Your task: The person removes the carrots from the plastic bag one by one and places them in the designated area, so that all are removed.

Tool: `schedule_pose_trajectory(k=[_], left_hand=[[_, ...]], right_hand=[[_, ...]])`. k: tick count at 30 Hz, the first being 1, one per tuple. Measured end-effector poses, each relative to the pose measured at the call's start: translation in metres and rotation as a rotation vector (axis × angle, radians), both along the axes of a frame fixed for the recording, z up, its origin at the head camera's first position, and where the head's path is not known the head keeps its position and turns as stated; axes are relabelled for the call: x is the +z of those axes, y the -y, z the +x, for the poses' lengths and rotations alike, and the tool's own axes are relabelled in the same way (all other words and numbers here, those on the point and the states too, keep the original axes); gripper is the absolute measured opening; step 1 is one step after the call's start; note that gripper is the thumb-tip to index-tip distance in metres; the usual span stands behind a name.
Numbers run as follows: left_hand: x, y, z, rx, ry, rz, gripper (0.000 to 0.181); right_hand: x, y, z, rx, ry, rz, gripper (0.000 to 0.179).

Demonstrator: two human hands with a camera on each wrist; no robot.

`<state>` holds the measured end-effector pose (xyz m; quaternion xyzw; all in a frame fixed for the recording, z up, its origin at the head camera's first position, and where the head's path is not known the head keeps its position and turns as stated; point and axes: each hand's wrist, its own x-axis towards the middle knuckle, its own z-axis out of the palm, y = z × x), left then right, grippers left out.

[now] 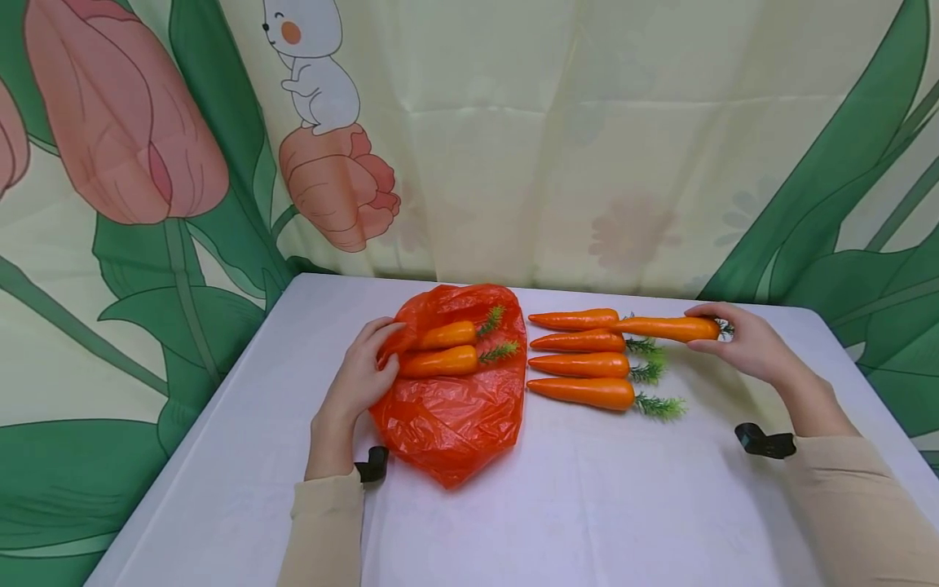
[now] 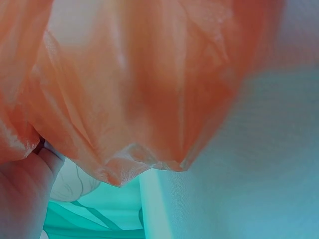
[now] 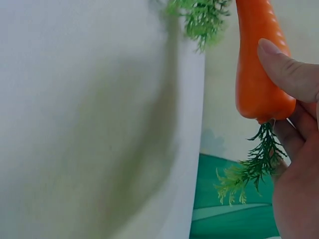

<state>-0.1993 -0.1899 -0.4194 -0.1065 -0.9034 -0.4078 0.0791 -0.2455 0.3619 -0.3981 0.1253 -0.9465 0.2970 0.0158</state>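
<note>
Right grip point(image 1: 756, 346) at thick end of carrot point(image 1: 671, 328), tip extending left

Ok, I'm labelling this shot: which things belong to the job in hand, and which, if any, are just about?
Job: carrot in right hand; four carrots in a row; red bag in left hand; two carrots in or on it.

Just about: white table; printed curtain; black wrist devices.

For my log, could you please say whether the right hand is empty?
No, the right hand holds a carrot near its leafy end.
</note>
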Motion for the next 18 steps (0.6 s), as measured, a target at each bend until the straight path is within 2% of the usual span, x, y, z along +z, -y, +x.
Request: schedule_pose_trajectory(k=[8,18], left_hand=[[0.0,0.0,0.0,0.008,0.01,-0.012,0.047],[0.001,0.0,0.0,0.0,-0.003,-0.019,0.046]], right_hand=[[-0.006,-0.021,0.002,-0.014,-0.009,0.002,0.047],[-0.01,-0.045,0.006,-0.056,0.072,-0.005,0.052]])
